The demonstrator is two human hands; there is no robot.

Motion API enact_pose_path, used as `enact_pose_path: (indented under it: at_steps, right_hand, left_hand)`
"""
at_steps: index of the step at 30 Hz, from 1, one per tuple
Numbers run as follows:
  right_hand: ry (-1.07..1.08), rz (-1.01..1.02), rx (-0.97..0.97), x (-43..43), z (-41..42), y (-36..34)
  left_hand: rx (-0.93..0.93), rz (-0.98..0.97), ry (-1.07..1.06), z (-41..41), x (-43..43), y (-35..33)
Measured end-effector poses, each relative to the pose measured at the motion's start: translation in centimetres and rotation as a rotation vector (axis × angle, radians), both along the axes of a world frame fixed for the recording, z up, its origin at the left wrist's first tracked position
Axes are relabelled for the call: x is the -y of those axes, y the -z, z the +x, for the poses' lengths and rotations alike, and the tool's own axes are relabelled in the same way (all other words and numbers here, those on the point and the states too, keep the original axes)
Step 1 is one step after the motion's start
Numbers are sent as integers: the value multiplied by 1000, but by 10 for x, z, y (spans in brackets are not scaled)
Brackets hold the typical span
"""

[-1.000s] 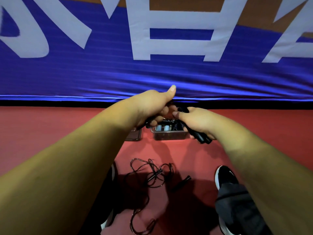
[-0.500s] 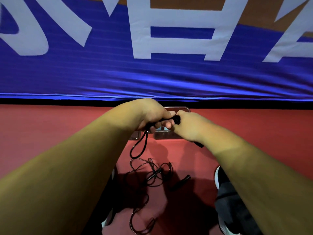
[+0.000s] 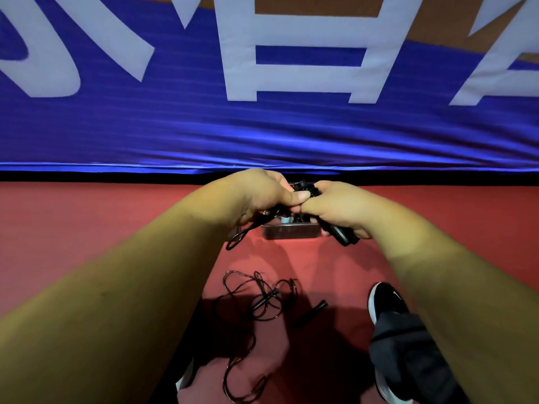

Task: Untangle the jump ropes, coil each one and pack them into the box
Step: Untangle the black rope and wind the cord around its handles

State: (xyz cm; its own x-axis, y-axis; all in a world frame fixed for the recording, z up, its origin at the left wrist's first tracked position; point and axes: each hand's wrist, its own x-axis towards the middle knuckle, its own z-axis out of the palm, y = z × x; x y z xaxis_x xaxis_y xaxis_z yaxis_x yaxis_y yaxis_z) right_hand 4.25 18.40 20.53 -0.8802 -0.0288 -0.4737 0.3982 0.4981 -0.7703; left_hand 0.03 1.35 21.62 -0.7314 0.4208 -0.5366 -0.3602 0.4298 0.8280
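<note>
Both hands meet above a small clear box (image 3: 288, 231) on the red floor. My right hand (image 3: 338, 211) grips the black handles (image 3: 342, 234) of a jump rope, whose ends stick out below the fist. My left hand (image 3: 262, 196) pinches that rope's black cord (image 3: 242, 236), and a short loop of it hangs down to the left. The box holds other coiled ropes, mostly hidden by my hands. A second black jump rope (image 3: 256, 298) lies tangled on the floor between my feet, with one handle (image 3: 310, 313) lying apart to its right.
A blue banner (image 3: 262, 132) with large white letters hangs along the far side, above a black strip. A dark flat object lies left of the box, hidden under my left hand. My right shoe (image 3: 385, 301) and trouser leg stand at the lower right.
The hanging cord loop under my left hand has become much shorter and no longer reaches the floor tangle. Both hands stay close together above the box.
</note>
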Motion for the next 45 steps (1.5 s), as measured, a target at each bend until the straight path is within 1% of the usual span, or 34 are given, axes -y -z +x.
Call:
enact_pose_path:
  at_steps: [3, 7, 9, 12, 16, 18, 22, 23, 25, 27, 29, 32, 34, 37, 39, 42, 45]
  right_hand:
    - [7, -128, 21, -1, 3, -13]
    - [159, -269, 135, -5, 3, -18]
    - [215, -349, 160, -5, 2, -17]
    - [290, -343, 107, -4, 0, -15]
    - [371, -337, 57, -5, -2, -15]
    - [359, -336, 62, -6, -2, -17]
    - [319, -379, 87, -2, 0, -17]
    - [306, -396, 99, -1, 1, -18]
    - [271, -441, 139, 1, 3, -20]
    - [226, -503, 195, 0, 5, -22]
    - [163, -554, 255, -4, 5, -23]
    - [79, -580, 336, -7, 5, -22]
    - [53, -602, 356, -6, 6, -21]
    - [87, -629, 315, -1, 6, -20]
    - [159, -610, 247, 0, 3, -21]
    - [264, -549, 147, -2, -2, -22]
    - [308, -479, 82, -7, -5, -21]
  left_hand:
    - [-13, 50, -6, -2, 3, 0]
    - [-24, 21, 14, -3, 3, 1]
    - [3, 73, 8, -3, 0, 1]
    - [31, 178, 34, -1, -3, 0]
    - [-26, 192, 89, -4, 5, 2]
    - [-35, 161, 113, -6, 9, 3]
    - [-65, 20, 169, -3, 13, -2]
    - [-102, -45, 189, -2, 14, -1]
    - [-236, -228, 232, -1, 13, 3]
    - [-330, -328, 261, 0, 10, 8]
    - [-320, -302, 248, 3, 7, 10]
    - [-220, -200, 224, 6, 6, 11]
    - [-149, -167, 227, 4, 9, 13]
    - [-91, -206, 294, -2, 13, 14]
    - [-114, -200, 328, -4, 16, 10]
    - [-206, -164, 430, -9, 24, -1]
    - [-228, -93, 400, -4, 28, -19]
